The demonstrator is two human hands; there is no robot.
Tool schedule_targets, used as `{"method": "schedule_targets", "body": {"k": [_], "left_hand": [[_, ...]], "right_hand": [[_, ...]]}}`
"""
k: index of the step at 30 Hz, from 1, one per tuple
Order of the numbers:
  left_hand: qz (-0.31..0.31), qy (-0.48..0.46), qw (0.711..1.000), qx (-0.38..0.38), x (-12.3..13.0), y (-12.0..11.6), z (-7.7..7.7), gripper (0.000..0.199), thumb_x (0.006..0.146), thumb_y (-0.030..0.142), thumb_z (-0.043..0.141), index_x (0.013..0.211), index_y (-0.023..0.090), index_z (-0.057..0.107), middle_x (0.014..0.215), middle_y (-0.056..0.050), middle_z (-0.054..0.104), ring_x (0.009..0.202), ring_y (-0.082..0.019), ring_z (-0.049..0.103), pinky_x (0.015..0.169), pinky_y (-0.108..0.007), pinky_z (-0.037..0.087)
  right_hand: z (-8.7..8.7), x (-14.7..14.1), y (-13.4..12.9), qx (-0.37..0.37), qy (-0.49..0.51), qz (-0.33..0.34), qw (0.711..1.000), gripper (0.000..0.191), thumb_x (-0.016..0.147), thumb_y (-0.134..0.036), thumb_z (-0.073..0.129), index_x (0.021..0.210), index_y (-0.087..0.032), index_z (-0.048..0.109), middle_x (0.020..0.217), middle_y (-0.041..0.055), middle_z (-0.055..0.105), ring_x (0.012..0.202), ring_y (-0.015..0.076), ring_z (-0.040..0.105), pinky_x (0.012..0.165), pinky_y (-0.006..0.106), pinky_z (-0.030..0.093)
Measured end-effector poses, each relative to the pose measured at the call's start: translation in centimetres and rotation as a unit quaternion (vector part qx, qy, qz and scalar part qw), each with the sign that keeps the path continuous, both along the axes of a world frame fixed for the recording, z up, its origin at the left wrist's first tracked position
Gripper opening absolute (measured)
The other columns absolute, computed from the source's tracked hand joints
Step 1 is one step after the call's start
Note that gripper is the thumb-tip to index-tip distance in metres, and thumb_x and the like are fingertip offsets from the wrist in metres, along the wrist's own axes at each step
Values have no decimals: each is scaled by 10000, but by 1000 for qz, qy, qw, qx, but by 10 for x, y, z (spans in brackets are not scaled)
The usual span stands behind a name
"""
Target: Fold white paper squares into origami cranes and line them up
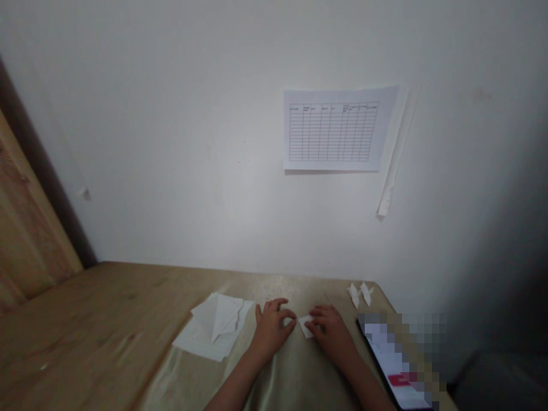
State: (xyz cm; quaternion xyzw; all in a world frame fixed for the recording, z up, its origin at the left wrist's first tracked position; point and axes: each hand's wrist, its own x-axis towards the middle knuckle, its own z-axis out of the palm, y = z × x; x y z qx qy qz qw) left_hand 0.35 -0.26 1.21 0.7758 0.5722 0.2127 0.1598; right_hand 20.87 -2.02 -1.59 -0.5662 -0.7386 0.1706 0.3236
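Observation:
A small folded white paper lies on the cloth-covered table between my hands. My right hand has its fingers closed on the paper's right side and hides part of it. Left of the paper, my left hand rests with fingers curved and apart, holding nothing; its index fingertip is near the paper's left corner. A stack of white paper sheets lies to the left, with a creased sheet on top.
Two small folded white paper pieces stand near the table's back right corner. A phone or tablet, partly pixelated, lies at the right. Behind the table rises a wall with a printed chart. Wooden boards are at the left.

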Motion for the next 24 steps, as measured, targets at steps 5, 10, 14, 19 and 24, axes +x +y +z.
{"method": "schedule_targets", "body": {"k": [5, 10, 14, 19, 24], "left_hand": [[-51, 12, 999, 3, 2, -4, -2, 171, 848, 365, 681, 975, 450, 759, 1424, 27, 567, 1352, -299, 438, 1159, -714, 47], [-59, 21, 998, -1, 2, -3, -7, 186, 847, 412, 685, 1003, 490, 751, 1457, 33, 541, 1371, -315, 411, 1146, -738, 32], [-53, 30, 998, -3, 1, -1, -10, 261, 852, 479, 671, 1106, 523, 707, 1491, 24, 506, 1395, -320, 386, 1147, -738, 34], [-42, 41, 998, 2, 2, -1, -15, 264, 872, 474, 656, 1126, 539, 687, 1484, 21, 504, 1400, -303, 388, 1150, -729, 36], [-44, 39, 998, 9, 5, -3, -14, 267, 852, 411, 696, 1109, 484, 703, 1471, 14, 511, 1388, -292, 402, 1161, -710, 55]], "right_hand": [[-7, 2, 4, 22, 19, 10, 1000, 242, 864, -220, 527, 918, -220, 763, 1150, 79, 723, 1205, 241, 562, 1095, 413, 365], [-3, 1, 4, 27, -12, -4, 1000, 192, 833, -201, 580, 862, -236, 766, 1033, 65, 710, 1097, 231, 581, 1042, 387, 381], [5, -2, 0, 17, -32, -7, 999, 158, 829, -212, 616, 836, -244, 771, 940, 55, 688, 1033, 224, 571, 991, 365, 387], [8, -3, -2, -3, -29, -11, 1000, 130, 819, -207, 651, 834, -236, 776, 917, 53, 672, 1019, 217, 556, 950, 331, 393], [4, -2, 1, -17, -36, -21, 999, 135, 827, -226, 661, 871, -260, 784, 971, 59, 658, 1046, 226, 543, 965, 338, 389]]}}
